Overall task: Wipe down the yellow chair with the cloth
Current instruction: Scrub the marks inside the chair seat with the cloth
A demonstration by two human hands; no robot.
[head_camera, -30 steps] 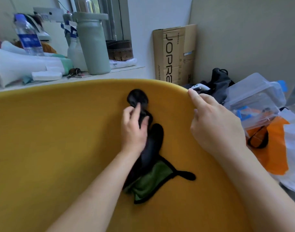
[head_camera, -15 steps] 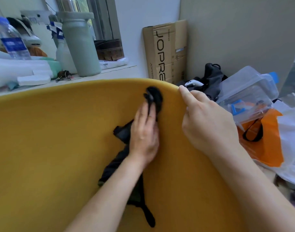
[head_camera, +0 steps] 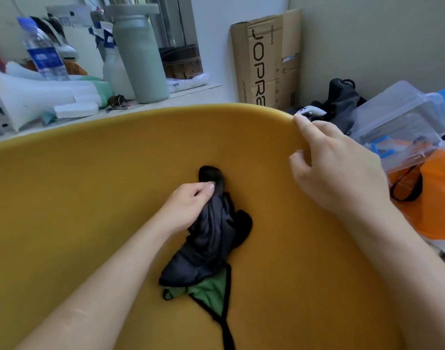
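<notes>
The yellow chair (head_camera: 72, 198) fills the lower part of the view, its curved back rim running across the middle. A black cloth (head_camera: 211, 243) with a green inner side lies bunched on the inside of the backrest. My left hand (head_camera: 188, 205) grips the cloth's upper part and presses it against the yellow surface. My right hand (head_camera: 335, 168) rests on the chair's top rim at the right, its index finger on the edge and its other fingers curled loosely.
Behind the chair, a ledge holds a grey-green flask (head_camera: 138, 59), a water bottle (head_camera: 43, 51) and white items. A cardboard box (head_camera: 267, 61) leans in the corner. Clear plastic boxes (head_camera: 403, 117), a dark bag and an orange bag (head_camera: 428, 198) lie at the right.
My left hand has dragged the cloth down and away from the chair's top rim toward the middle of the backrest. My right hand stays on the rim.
</notes>
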